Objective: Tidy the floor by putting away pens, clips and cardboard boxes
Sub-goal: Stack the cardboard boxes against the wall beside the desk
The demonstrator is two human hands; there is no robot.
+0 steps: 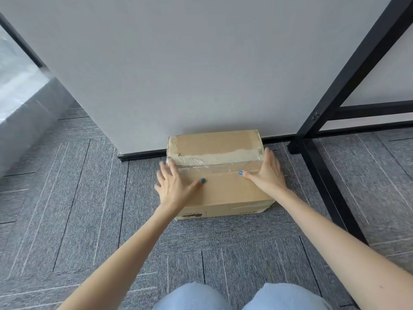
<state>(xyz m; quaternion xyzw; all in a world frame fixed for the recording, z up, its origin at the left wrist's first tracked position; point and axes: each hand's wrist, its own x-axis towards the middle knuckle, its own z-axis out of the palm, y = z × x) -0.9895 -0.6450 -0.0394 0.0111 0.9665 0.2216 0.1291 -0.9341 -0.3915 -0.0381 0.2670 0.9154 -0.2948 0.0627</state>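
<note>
Grey carpet-tile floor [89, 198] meets a pale wall [201, 74], with a black metal frame [324, 171] on the right. The cardboard box [223, 193] sits at the wall's foot. The left hand [176, 184] and right hand [267, 175] press its sides, fingers straight, thumbs on top. To lift it, squeeze evenly and keep it level.

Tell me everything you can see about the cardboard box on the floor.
The cardboard box is brown, closed and sealed with clear tape across its top, beside a whitish torn strip. A dark label marks its near side. It lies flat on grey carpet, far end against the white wall. The left hand and right hand touch its two sides, thumbs on top.
</note>
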